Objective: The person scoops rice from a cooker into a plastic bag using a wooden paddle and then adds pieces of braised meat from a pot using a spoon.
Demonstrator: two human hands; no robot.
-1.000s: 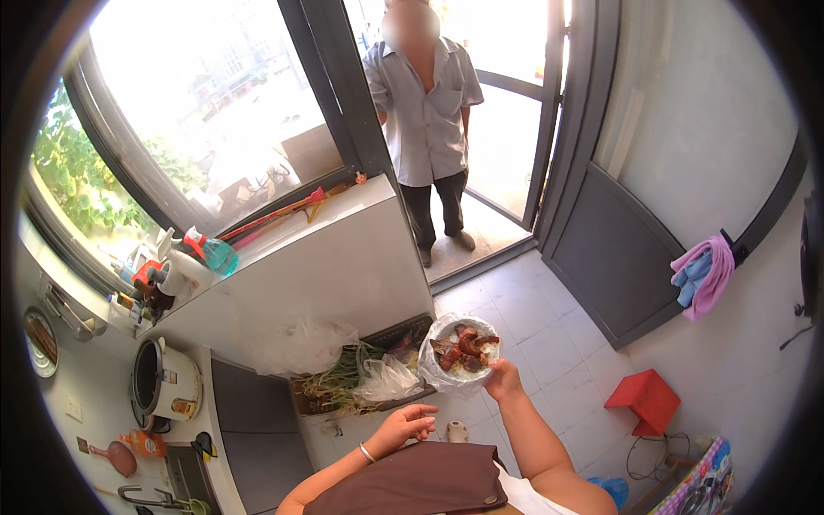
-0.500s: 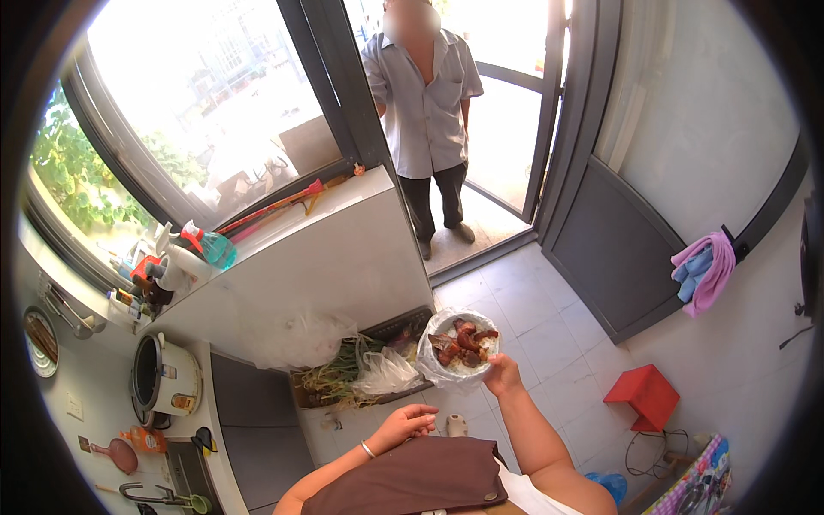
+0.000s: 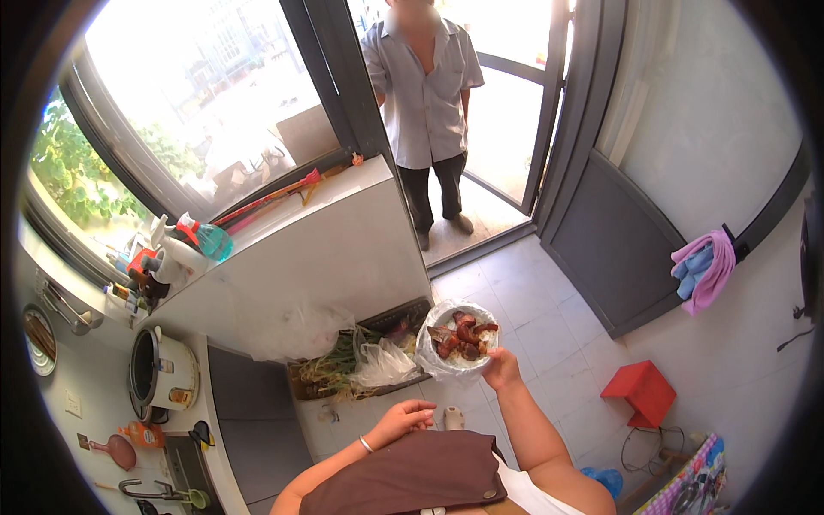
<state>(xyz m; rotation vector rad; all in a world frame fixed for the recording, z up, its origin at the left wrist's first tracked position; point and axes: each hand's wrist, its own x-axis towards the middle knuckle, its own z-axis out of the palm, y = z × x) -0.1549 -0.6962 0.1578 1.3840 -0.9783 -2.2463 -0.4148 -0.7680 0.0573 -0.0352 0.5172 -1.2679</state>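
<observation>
My right hand (image 3: 502, 371) grips the near right rim of a round bowl (image 3: 423, 343) covered in a thin clear plastic bag. White rice lies in the bowl with glossy reddish-brown chunks of food (image 3: 464, 335), perhaps meat, on top. My left hand (image 3: 403, 421), a light bangle at its wrist, is held before my brown apron (image 3: 403, 476). Its fingers are loosely bent and apart from the bowl, with nothing in them.
A person (image 3: 427, 94) in a grey shirt stands at the open doorway. A crate of green stalks (image 3: 330, 373) and plastic bags sits by the low wall. A rice cooker (image 3: 176, 371) stands on the left counter; a red stool-like object (image 3: 639, 393) is on the right floor.
The bowl in my right hand has shifted very slightly up and left. My left hand has hardly moved, and the person stays at the doorway.
</observation>
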